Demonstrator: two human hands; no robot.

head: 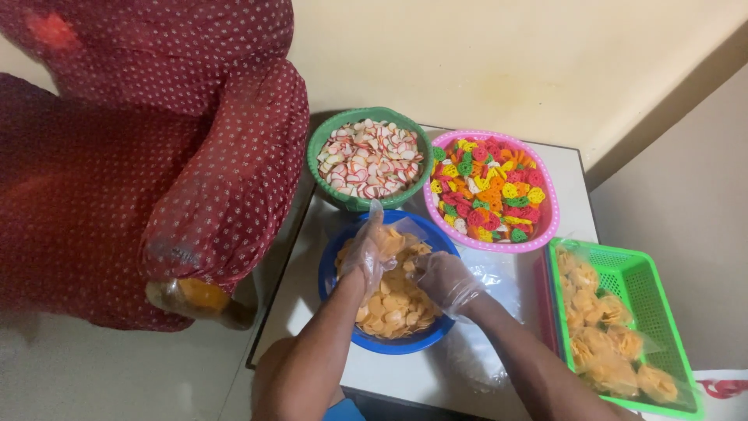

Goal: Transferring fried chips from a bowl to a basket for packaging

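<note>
Here — blue bowl (336, 257), orange crisps (393, 304)

Three round bowls on the tabletop (405, 374): a green bowl (323, 148) of white-and-red crackers, a pink bowl (549, 226) of mixed-colour ones, a blue bowl (389, 344) of orange chips. One green basket (658, 296) of bagged chips (too bunched together to count). Two gloved hands, left hand (372, 248) and right hand (446, 281).
</note>
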